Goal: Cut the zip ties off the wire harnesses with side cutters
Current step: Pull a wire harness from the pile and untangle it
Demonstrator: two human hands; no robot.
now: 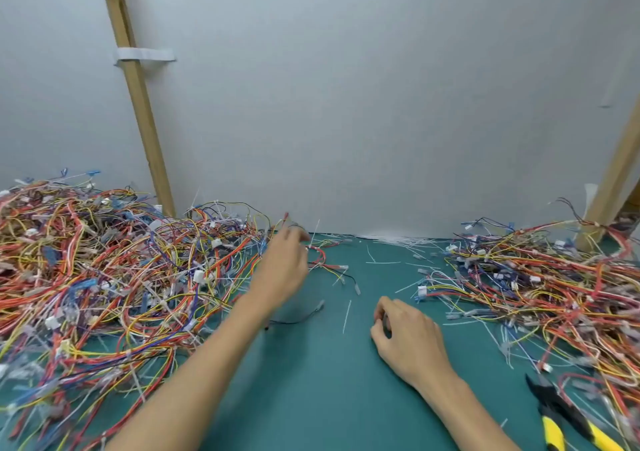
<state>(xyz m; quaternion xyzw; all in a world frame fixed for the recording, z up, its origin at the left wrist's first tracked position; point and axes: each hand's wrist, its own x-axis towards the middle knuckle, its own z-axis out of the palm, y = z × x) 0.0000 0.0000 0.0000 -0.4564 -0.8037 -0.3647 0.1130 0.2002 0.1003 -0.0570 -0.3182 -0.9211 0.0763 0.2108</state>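
Side cutters [561,412] on mat [329,381], left hand [282,263] among harnesses [121,270]

Your one head-worn camera looks forward and down over the green table [329,398]. It sits close above, facing the grey wall [346,104].

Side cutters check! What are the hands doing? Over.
Left hand reaching into left wire pile, blurred, grip unclear. Right hand curled over mat, grip unclear. Side cutters lying unheld by right pile. Cut ties litter mat.
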